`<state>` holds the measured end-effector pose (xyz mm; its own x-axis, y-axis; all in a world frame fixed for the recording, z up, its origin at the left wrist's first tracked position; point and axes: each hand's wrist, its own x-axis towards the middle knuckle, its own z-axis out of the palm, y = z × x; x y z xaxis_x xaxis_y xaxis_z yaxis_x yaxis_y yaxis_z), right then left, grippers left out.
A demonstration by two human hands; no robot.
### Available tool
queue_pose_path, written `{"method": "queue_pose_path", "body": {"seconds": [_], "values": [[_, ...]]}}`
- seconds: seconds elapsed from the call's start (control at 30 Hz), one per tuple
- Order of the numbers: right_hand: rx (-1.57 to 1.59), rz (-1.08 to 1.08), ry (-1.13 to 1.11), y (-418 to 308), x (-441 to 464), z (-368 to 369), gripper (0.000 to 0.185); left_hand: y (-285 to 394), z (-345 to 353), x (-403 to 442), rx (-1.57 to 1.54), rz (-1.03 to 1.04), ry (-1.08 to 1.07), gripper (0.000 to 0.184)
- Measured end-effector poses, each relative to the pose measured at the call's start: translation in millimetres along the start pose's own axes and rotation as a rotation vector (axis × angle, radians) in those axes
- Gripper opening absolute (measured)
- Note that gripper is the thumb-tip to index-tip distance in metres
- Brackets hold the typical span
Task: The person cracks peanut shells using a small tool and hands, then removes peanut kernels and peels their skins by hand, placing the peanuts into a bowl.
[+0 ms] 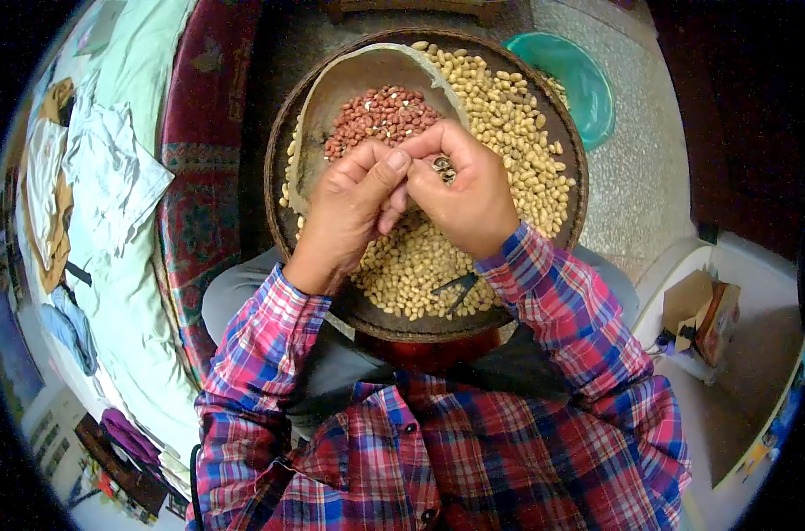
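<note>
A round woven tray [582, 181] rests over my lap, spread with unshelled peanuts [522, 133]. On its upper left lies a shallow pale bowl [318, 102] holding shelled red peanuts [380, 115]. My left hand [354, 199] and my right hand [464, 181] meet above the bowl's lower edge, fingertips pinched together. Whatever sits between the fingertips is too small and hidden to name. Some opened shell pieces [444, 168] show in the curl of my right hand. A dark pointed tool [456, 287] lies on the peanuts near my right wrist.
Beyond the tray at the upper right stands a green basin [579, 88]. To the left is a bed [123, 221] with rumpled clothes [110, 168]. At the right, a white container [747, 389] has a cardboard box [688, 305] in it.
</note>
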<state>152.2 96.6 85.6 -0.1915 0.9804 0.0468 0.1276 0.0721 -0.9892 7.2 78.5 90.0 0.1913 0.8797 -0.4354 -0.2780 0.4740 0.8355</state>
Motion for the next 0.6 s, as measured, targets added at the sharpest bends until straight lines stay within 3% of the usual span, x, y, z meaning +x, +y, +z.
{"method": "queue_pose_path", "body": {"seconds": [0.37,0.43,0.6], "values": [[0.037,0.023,0.057,6,-1,0,0.010,-2,2,-5,0.127,0.054,-0.017,0.022],[0.121,0.142,-0.004,7,-1,-3,0.009,1,0,-5,0.119,0.052,-0.045,0.022],[0.244,0.123,-0.067,4,3,-6,0.008,13,-2,-2,0.113,0.029,-0.060,0.021]]}}
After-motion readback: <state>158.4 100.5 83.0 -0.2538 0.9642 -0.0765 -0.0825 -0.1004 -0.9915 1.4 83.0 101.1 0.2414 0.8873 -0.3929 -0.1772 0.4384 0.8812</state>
